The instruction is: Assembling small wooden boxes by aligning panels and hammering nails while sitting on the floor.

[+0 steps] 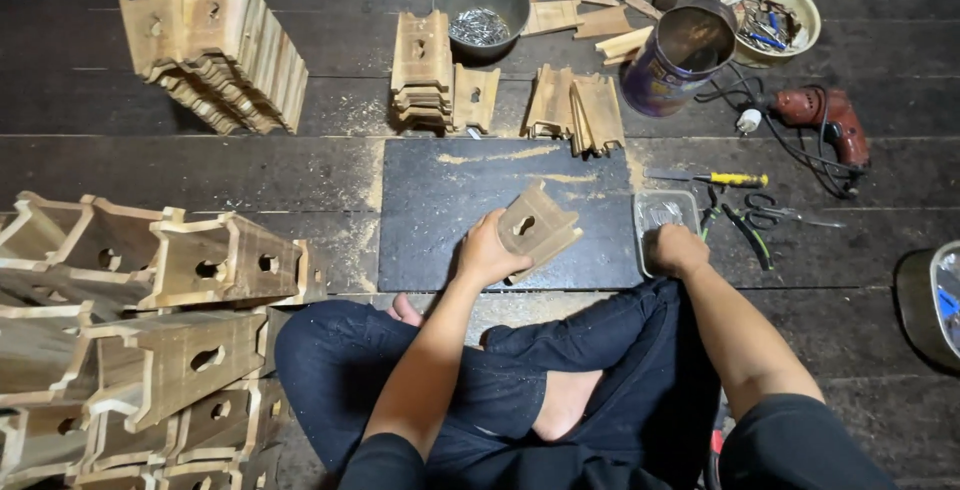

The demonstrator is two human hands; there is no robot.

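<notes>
Left hand (487, 252) is clamping the wooden box (538, 228) over the dark board (440, 220); right hand (680, 248), fingers curled together, is reaching into the nail tray (662, 212) at the board's right edge

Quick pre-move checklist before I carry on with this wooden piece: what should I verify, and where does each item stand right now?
1. Left hand has the wooden piece gripped: ok, fingers wrap its left side, tilted over the dark board.
2. Right hand at the small clear tray: ok, it rests at the tray's near edge; what the fingers have picked up, cannot tell.
3. Tray contents: cannot tell, too small to make out.
4. Board under the piece free of tools: ok, only sawdust streaks.
5. Screwdriver and pliers near the right hand: ok, just beyond the tray.
6. Drill out of the way: ok, set aside at far right, cord looped.
</notes>
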